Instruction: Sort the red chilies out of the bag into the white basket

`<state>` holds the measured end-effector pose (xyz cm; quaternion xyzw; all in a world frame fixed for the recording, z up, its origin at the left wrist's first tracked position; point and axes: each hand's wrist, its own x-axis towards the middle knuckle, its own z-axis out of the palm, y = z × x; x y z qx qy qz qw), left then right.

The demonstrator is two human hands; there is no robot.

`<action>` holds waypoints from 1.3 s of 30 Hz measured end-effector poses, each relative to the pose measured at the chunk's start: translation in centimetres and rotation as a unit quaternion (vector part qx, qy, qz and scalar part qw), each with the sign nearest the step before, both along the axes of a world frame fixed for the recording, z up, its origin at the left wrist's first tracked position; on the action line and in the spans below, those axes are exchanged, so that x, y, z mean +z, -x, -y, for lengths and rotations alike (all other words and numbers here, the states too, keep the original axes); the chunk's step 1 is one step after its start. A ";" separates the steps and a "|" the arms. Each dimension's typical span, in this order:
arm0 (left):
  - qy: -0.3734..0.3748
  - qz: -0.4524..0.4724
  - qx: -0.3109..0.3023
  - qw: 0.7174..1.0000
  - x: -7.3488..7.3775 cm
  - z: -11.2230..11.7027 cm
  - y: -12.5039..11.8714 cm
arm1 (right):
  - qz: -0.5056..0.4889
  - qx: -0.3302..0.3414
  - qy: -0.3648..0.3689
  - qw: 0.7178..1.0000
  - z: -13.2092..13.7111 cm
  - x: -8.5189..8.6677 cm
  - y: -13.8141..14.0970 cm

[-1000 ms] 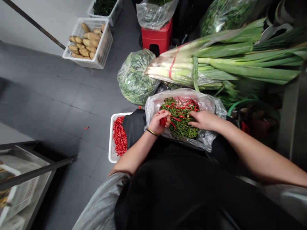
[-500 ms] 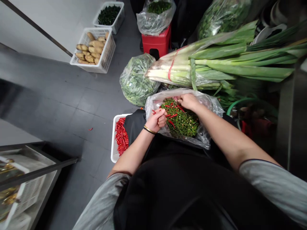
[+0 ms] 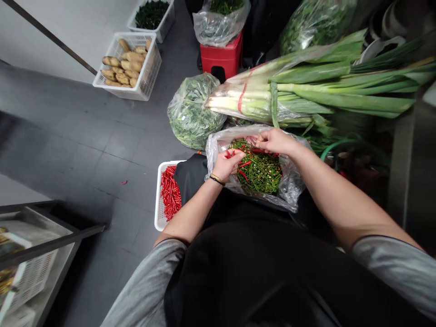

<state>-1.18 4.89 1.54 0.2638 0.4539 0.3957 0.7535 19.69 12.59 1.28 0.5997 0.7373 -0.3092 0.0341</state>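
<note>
An opened clear plastic bag (image 3: 218, 136) sits at my lap, filled with green chili stems (image 3: 260, 175) and a few red chilies (image 3: 244, 175) on top. Over its left side, my left hand (image 3: 227, 167) is closed, with red chili pieces (image 3: 228, 155) showing between thumb and fingers. My right hand (image 3: 272, 141) reaches over the far side of the bag, its fingertips pinched at a red chili (image 3: 258, 151). To my left, partly behind dark cloth, stands a white basket (image 3: 158, 200) of red chilies (image 3: 170, 193).
Large leeks (image 3: 259, 93) lie beyond the bag, beside bagged leafy greens (image 3: 194, 111). A red stool (image 3: 223, 54) carries another bag. A basket (image 3: 150, 86) of potato-like tubers (image 3: 127, 66) stands on the floor (image 3: 102, 136). A metal rack (image 3: 68, 236) is at left.
My right hand has drawn back slightly rightward and its fingertips now pinch at a red chili. My left hand's fingers have loosened from a fist into a thumb-and-finger grip. The view has shifted slightly.
</note>
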 end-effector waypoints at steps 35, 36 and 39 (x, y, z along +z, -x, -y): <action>0.049 0.127 -0.173 0.975 0.8 2.2 0.2 | 0.248 0.104 -0.034 0.963 2.8 -3.1 -0.8; 0.046 0.125 -0.165 0.977 0.9 2.1 0.4 | 0.256 0.116 -0.017 0.960 2.1 -3.5 -1.0; 0.027 0.065 -0.136 0.988 0.9 1.8 0.8 | 0.207 0.126 -0.012 0.970 1.3 -3.3 -1.7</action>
